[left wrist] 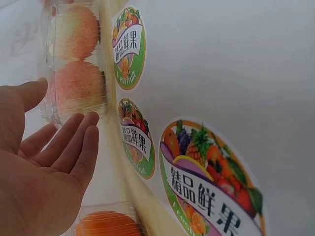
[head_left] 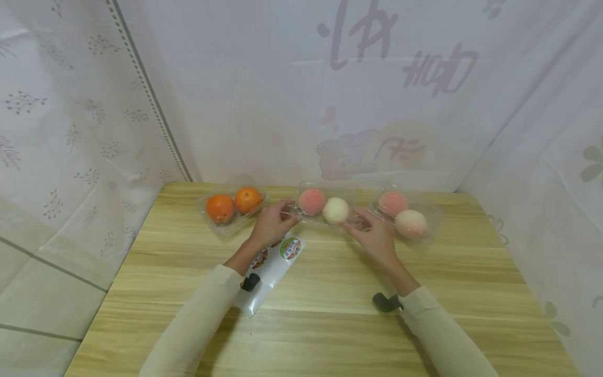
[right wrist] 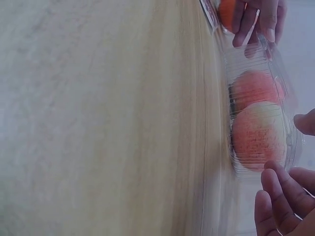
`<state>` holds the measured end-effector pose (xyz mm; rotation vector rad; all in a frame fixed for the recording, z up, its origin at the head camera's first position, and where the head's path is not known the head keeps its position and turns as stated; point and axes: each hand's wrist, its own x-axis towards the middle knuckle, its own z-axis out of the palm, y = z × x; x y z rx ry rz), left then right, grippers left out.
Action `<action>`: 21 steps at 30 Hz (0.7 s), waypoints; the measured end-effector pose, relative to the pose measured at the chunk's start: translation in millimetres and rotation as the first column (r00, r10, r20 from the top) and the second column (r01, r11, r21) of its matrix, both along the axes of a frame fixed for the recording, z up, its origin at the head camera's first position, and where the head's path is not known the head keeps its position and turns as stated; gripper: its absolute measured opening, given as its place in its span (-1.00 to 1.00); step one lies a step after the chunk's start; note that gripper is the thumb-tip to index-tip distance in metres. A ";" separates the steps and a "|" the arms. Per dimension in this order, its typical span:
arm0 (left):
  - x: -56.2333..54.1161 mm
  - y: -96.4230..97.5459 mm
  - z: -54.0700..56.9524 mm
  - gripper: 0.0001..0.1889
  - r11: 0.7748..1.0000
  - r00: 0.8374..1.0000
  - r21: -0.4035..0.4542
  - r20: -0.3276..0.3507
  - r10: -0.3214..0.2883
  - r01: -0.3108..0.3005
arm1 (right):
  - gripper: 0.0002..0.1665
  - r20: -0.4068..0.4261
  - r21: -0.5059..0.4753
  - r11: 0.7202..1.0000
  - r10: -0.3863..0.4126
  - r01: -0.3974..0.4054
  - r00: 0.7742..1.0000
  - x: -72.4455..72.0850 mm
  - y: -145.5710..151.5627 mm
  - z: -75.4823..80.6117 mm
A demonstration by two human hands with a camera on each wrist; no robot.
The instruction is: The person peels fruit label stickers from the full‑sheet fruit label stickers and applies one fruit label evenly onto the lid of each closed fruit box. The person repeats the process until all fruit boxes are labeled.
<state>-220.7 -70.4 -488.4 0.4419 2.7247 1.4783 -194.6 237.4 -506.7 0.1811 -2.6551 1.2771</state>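
Note:
A clear plastic clamshell box [head_left: 320, 221] lies near the table's far edge in the head view, holding a pink peach [head_left: 312, 202] and a paler peach [head_left: 336, 210]. My left hand [head_left: 275, 222] is at the box's left end. In the left wrist view, its thumb and nearly straight fingers [left wrist: 74, 142] spread around that end. At the opposite end is my right hand [head_left: 374, 235]. The right wrist view has its thumb beside the lid's edge and its loosely bent fingers [right wrist: 278, 196] right at the end wall.
To the left, another clear box [head_left: 226, 229] contains two oranges [head_left: 248, 200]. A third box [head_left: 431, 212] with two peaches [head_left: 411, 224] stands on the right, close behind my right hand. Below my left forearm lies a sheet of round fruit stickers [head_left: 290, 248]. A printed curtain hangs behind the table.

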 end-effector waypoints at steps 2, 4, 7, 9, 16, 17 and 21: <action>1.3 0.2 -0.4 -0.39 1.000 1.000 -0.005 -0.005 0.005 -0.005 | -0.36 -0.002 -0.002 1.000 0.002 -0.002 1.000 0.7 0.3 0.2; 2.1 0.5 -1.2 -0.40 1.000 1.000 -0.005 -0.015 0.005 -0.006 | -0.37 -0.003 -0.003 1.000 0.002 -0.002 1.000 1.2 0.6 0.1; 3.1 0.7 -2.6 -0.41 1.000 1.000 0.003 -0.029 0.003 -0.003 | -0.37 -0.006 -0.002 1.000 0.003 -0.003 1.000 2.2 1.1 0.7; 3.8 0.9 -3.3 -0.41 1.000 0.999 0.013 -0.036 -0.001 0.001 | -0.37 -0.007 0.001 1.000 0.006 -0.006 1.000 2.9 1.8 1.3; 7.5 2.3 -3.6 -0.42 0.999 0.999 0.037 -0.033 -0.010 0.011 | -0.37 -0.015 0.015 1.000 0.017 -0.017 1.000 5.1 4.7 2.1; 8.1 2.6 -3.4 -0.42 0.999 1.000 0.041 -0.029 -0.011 0.012 | -0.37 -0.012 0.015 1.000 0.014 -0.014 1.000 5.5 5.2 2.4; 11.0 3.8 -2.2 -0.43 0.998 1.000 0.056 -0.011 -0.015 0.016 | -0.38 -0.008 0.014 1.000 0.017 -0.017 1.000 7.3 7.0 2.8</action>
